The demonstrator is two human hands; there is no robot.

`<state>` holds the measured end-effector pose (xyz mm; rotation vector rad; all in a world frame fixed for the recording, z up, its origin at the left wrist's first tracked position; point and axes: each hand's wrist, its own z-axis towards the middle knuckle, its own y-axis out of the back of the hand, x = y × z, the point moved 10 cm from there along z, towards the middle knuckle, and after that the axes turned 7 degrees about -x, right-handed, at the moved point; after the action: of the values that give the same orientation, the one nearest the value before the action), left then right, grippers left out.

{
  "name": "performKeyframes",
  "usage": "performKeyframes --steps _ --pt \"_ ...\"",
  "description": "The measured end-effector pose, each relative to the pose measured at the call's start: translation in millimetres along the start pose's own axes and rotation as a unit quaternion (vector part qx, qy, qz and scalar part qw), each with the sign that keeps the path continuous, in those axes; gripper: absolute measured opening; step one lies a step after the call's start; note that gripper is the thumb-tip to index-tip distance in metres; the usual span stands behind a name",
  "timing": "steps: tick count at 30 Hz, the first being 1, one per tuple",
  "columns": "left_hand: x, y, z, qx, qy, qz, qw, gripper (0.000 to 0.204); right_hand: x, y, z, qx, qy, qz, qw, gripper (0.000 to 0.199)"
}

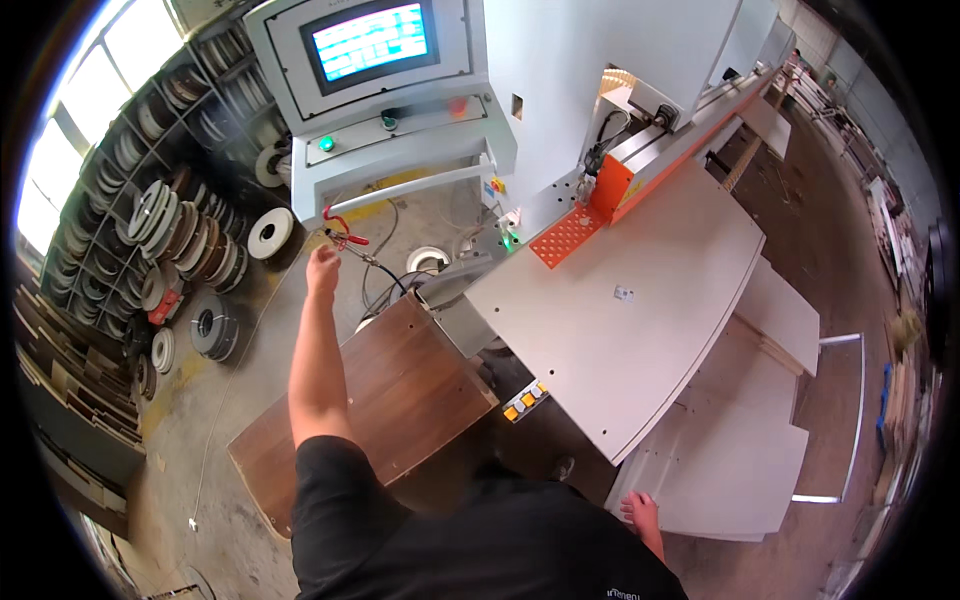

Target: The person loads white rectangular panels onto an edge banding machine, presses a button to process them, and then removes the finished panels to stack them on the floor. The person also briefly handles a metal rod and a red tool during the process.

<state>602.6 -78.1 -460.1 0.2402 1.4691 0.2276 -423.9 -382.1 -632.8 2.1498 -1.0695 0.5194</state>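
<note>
My left hand [323,272] is stretched forward with its fingers curled together. It is close to a red-handled air blow gun [347,239], which hangs under the machine console with a dark hose running from it. Whether the fingers touch it, or hold anything, is hidden. My right hand [641,511] is low at the right, fingers apart, at the near edge of a stack of pale panels [720,450]. A large pale panel [625,290] with small holes and a label lies on the machine beside an orange perforated guard [570,235].
A grey console [400,150] with a lit screen [370,45] stands ahead. A brown wooden board [370,400] lies below my left arm. Rolls of edge banding [190,235] fill racks at the left. Yellow-topped switches [524,402] sit beside the panel. A white metal frame [858,420] stands right.
</note>
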Motion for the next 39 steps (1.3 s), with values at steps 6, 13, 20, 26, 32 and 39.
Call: performKeyframes --steps 6,13,20,26,32,39 --pt "-18 -89 -7 0.207 0.087 -0.049 0.973 0.02 -56 11 -93 -0.047 -0.048 -0.048 0.997 0.033" --pt "-76 4 -6 0.078 -0.14 -0.211 0.964 0.016 -159 -15 -89 -0.023 0.257 -0.445 0.857 0.037" --pt "-195 40 -132 0.074 -0.199 -0.056 0.976 0.025 -81 -26 -49 -0.015 -0.075 0.064 0.995 0.035" --pt "-159 -116 -355 0.338 -0.337 0.406 0.78 0.036 -23 -27 -34 -0.01 0.018 0.091 0.996 0.037" --pt "-168 -179 -507 0.432 -0.337 0.327 0.77 0.037 -104 2 -61 -0.047 0.005 0.152 0.987 0.035" --pt "-137 -199 -634 0.505 -0.378 0.305 0.714 0.042 -297 21 -121 -0.049 0.068 -0.245 0.966 0.034"
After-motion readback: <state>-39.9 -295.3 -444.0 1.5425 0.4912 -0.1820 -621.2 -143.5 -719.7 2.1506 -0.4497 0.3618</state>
